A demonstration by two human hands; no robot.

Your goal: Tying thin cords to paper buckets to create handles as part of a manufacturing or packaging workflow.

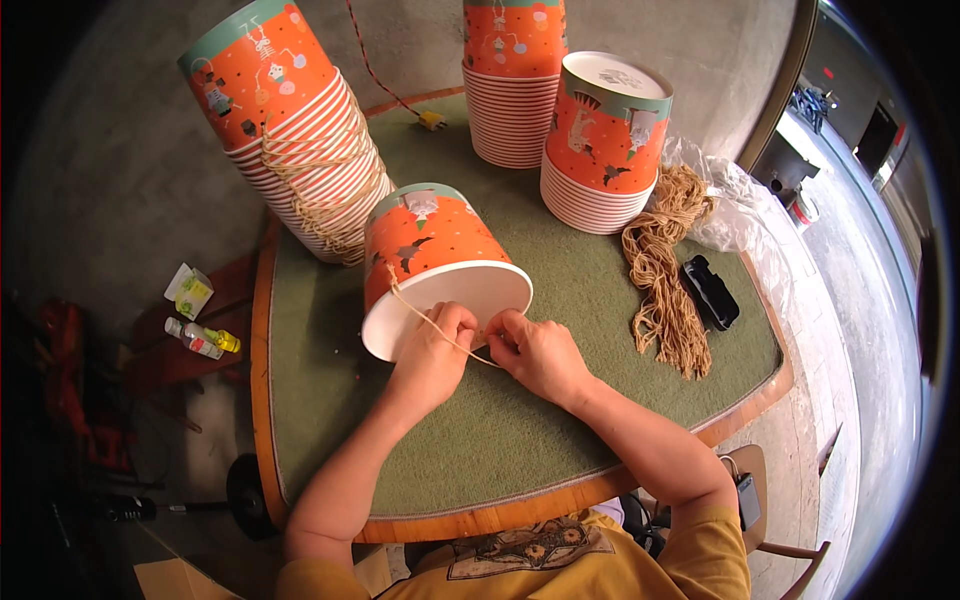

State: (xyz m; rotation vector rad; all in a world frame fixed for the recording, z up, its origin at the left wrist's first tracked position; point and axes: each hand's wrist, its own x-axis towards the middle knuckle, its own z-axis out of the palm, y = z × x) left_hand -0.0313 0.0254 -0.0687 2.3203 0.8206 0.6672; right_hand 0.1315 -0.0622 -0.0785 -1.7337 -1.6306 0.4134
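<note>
An orange paper bucket [435, 235] with a green base band and printed figures lies tilted on its side, its white mouth facing me. A thin tan cord [425, 315] comes out of its side wall near the rim. The cord runs across my left hand [440, 345] toward my right hand [537, 357]. Both hands are closed at the bucket's mouth, with fingertips close together. My right fingers pinch at the cord by the lower rim. Curled fingers hide whatever my left hand grips.
Nested bucket stacks stand behind: a leaning, cord-wrapped one [300, 150] at left, one at back [510, 110], and one at right [600, 150]. A tan cord bundle [665, 270], a black case [710, 292] and clear plastic [740, 215] lie at right on the green-topped table [450, 440].
</note>
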